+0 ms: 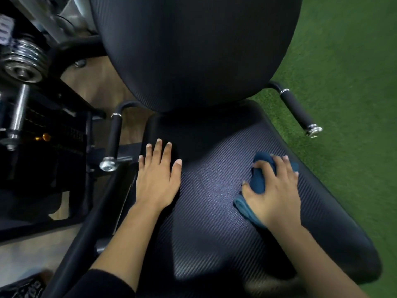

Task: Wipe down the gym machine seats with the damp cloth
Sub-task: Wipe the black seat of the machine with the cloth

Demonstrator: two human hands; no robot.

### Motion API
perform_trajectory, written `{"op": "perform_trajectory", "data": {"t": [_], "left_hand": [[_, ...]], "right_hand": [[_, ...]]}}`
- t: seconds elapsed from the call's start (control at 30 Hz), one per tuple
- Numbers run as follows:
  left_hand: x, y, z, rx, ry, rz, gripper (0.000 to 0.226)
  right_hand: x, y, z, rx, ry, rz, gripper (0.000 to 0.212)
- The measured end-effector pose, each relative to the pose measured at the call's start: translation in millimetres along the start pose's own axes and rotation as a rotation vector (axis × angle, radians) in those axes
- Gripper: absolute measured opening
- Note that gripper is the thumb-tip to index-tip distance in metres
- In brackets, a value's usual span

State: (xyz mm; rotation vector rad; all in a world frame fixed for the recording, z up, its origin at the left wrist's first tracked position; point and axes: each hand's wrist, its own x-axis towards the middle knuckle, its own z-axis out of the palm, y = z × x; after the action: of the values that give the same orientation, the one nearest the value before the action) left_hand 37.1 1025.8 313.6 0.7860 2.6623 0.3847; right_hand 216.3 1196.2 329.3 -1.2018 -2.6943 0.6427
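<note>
Head view: the seat is black, ribbed vinyl with a pale sheen across its middle, below a rounded black backrest. The cloth is dark blue, bunched and folded, lying on the seat's right half. The right hand presses it down, fingers curled over it. The left hand lies flat, fingers straight and spread, on the seat's left edge, holding nothing.

No readable text, brand or number was visible.

A white sticker on the metal frame at upper left carried dark marks, too blurred to read. Pale printing on a dark item at the bottom left corner was likewise smeared beyond reading.
</note>
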Motion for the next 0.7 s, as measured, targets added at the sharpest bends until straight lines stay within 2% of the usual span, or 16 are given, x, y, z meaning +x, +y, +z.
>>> {"op": "perform_trajectory", "data": {"t": [0.1, 0.2, 0.4, 0.57, 0.7], "left_hand": [[8.8, -4.8, 2.0, 0.007, -0.007, -0.014, 0.068], [17.7, -4.3, 6.0, 0.002, -0.014, -0.015, 0.06], [26.2, -0.6, 9.9, 0.004, -0.037, 0.008, 0.059], [28.6, -9.0, 7.9, 0.079, -0.037, -0.056, 0.062], [32.2, -13.0, 8.4, 0.086, -0.063, -0.071, 0.065]], "right_hand": [[44.9, -7.9, 19.3, -0.026, -0.032, 0.028, 0.05], [76.0, -24.6, 35.9, -0.053, -0.085, -0.018, 0.054], [42.8, -24.7, 20.9, 0.041, -0.169, -0.225, 0.048], [40.9, -6.5, 17.7, 0.022, -0.004, -0.059, 0.055], [84.9, -20.1, 37.8, -0.041, -0.019, 0.07, 0.057]]}}
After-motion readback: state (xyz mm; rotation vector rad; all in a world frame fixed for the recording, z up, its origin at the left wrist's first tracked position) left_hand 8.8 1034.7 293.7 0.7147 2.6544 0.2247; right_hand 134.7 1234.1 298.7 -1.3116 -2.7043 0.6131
